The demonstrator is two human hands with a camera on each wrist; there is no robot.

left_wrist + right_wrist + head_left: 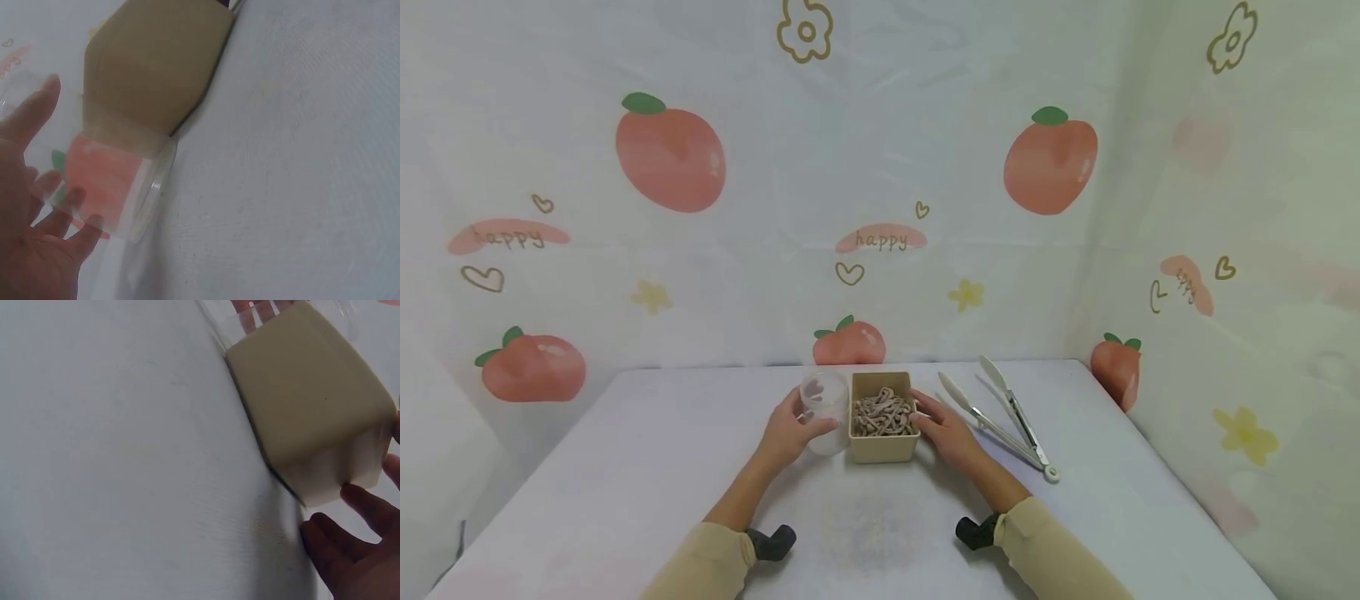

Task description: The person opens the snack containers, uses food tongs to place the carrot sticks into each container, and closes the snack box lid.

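A clear cylindrical plastic container (pixel 827 433) stands on the table, directly left of a beige rectangular box (pixel 883 450). My left hand (pixel 790 432) holds the container from its left side, thumb in front; through the clear wall the other fingers (pixel 75 199) show. Inside the box lies a heap of greyish-brown twisted strips (pixel 883 412), whose kind I cannot tell. At the box's right side is my right hand (pixel 951 429), its fingers spread and fairly straight. One fingertip (pixel 349 490) touches the box's wall in the right wrist view.
Metal tongs (pixel 1011 437) with pale tips lie spread apart on the table, right of my right hand. Behind the white table (pixel 865 533) hangs a pale sheet (pixel 760 283) printed with fruit, and it continues along the right side.
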